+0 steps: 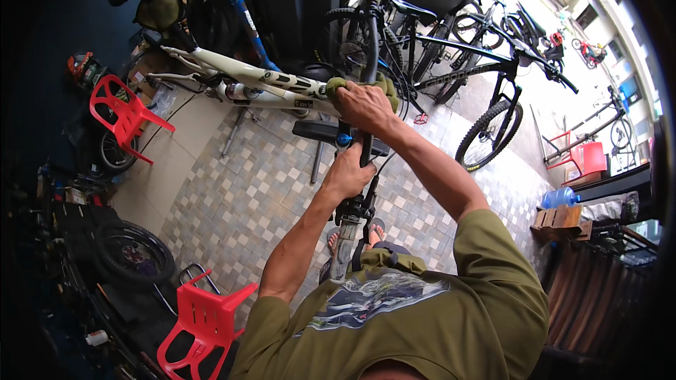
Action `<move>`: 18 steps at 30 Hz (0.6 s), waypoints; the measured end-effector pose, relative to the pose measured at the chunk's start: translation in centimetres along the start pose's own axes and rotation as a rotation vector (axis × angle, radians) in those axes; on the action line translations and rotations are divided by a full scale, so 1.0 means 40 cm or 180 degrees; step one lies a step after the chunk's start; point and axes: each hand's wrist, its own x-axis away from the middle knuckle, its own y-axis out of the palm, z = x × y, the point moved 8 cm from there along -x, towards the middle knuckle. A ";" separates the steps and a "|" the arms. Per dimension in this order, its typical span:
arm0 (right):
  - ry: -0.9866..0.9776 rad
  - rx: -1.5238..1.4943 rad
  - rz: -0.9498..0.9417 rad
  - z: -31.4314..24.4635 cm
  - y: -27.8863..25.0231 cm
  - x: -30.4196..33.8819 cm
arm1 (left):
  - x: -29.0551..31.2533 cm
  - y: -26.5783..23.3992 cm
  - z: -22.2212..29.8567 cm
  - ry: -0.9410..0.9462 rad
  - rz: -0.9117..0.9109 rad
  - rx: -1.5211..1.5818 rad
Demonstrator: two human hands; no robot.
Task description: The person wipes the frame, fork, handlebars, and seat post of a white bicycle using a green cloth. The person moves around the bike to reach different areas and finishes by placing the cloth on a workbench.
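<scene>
Cloth (389, 89): green, bunched under closed right hand (365, 109), toward twelve o'clock.
Handlebar (371, 49): left hand (345, 177) grips it.
Bike frame (234, 66): white, toward ten o'clock.
Technique: steady left grip, snug cloth likely help.

Bicycle frame (239, 69), smooth white paint with a glossy finish; handlebar (370, 56), matt black; rag (333, 87), rough, napped olive cloth; T-shirt (451, 331), soft matt cloth; mountain-bike tyre (465, 149), knobbly matt rubber; chair (193, 315), smooth red plastic; water jug (558, 198), translucent blue plastic (glossy where light strikes it); slatted crate (558, 221), bare wood; floor tiles (267, 176), smooth with a low sheen
</scene>
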 end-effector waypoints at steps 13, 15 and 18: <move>0.0481 -0.2608 -0.1197 0.160 -0.002 0.109 | 0.000 -0.048 0.003 0.0374 -0.0279 0.0180; 0.0588 -0.3476 -0.0904 0.261 -0.010 0.221 | 0.015 -0.059 0.004 0.0284 -0.0430 0.0041; 0.1688 -0.4037 -0.0670 0.404 -0.039 0.391 | 0.031 -0.106 0.030 0.0742 -0.0437 -0.0493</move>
